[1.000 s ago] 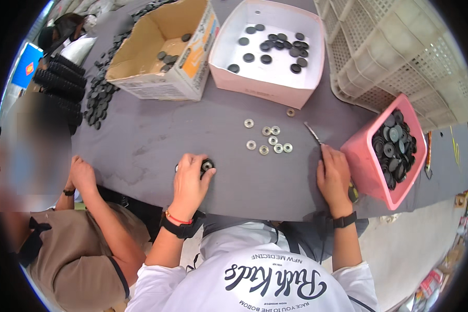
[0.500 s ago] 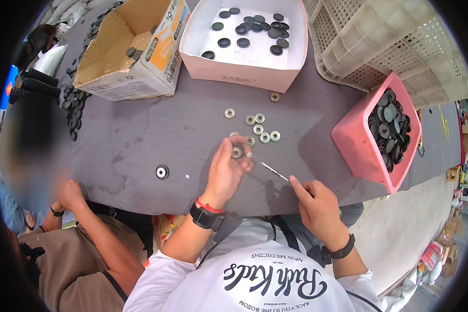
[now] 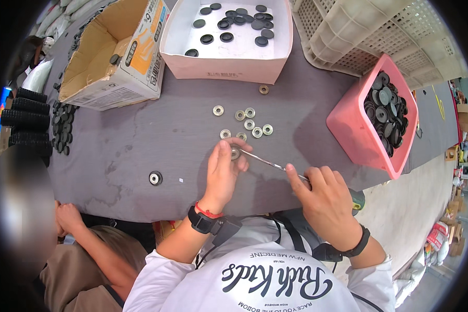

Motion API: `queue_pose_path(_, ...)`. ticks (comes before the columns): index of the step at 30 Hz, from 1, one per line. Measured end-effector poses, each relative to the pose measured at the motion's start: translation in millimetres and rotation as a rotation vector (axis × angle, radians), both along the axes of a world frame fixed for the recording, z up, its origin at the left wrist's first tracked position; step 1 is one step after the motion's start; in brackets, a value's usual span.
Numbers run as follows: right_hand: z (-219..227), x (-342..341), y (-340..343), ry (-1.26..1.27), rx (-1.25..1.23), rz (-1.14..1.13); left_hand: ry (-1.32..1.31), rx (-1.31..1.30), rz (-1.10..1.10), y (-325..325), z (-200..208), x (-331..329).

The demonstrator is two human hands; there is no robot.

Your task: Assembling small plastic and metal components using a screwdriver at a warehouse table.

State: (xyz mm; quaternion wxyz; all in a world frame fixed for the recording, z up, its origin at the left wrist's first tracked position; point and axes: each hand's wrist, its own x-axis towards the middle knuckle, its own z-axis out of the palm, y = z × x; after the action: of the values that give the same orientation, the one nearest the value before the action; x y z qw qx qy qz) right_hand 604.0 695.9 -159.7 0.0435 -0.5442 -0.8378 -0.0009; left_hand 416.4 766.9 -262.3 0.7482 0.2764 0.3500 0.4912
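Note:
My left hand [image 3: 222,169] pinches a small metal ball bearing [image 3: 235,153] between thumb and fingers, above the grey cloth. In my right hand [image 3: 327,203] is a screwdriver [image 3: 268,162] with a thin metal shaft; a green and dark handle end shows behind the hand. Its tip meets the bearing, but fingers partly hide the exact contact. Several loose bearings [image 3: 249,124] lie just beyond my left hand. Off to the left sits a black round piece with a metal bearing in its centre [image 3: 155,178], beside a tiny white scrap [image 3: 181,180].
A pink bin [image 3: 348,127] of black discs stands right, before a white plastic crate [image 3: 343,41]. At the back are a pale box [image 3: 218,68] with black caps and a cardboard box [image 3: 109,91]. More black pieces [image 3: 62,125] lie far left. Another person's hands [image 3: 69,218] rest left.
The view has shifted slightly. My right hand has turned, with its fingers further over the handle, and the screwdriver's tip has come in closer to the bearing in my left hand.

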Motion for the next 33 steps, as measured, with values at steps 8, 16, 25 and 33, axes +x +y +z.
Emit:
queue_pose_path(8, 0, -3, 7, -0.029, -0.011, 0.076, 0.169, -0.036, -0.018, -5, 6, -7)
queue_pose_path(16, -30, 7, 8, 0.144, 0.032, 0.091, -0.213, -0.16, -0.007, -6, -9, -4)
queue_pose_path(25, -50, 9, 15, 0.287, 0.025, 0.151, -0.216, -0.156, -0.029, -3, -4, -10)
queue_pose_path(33, -65, 17, 11, 0.338, 0.009, 0.105, -0.553, -0.287, -0.133, 2, -7, -7)
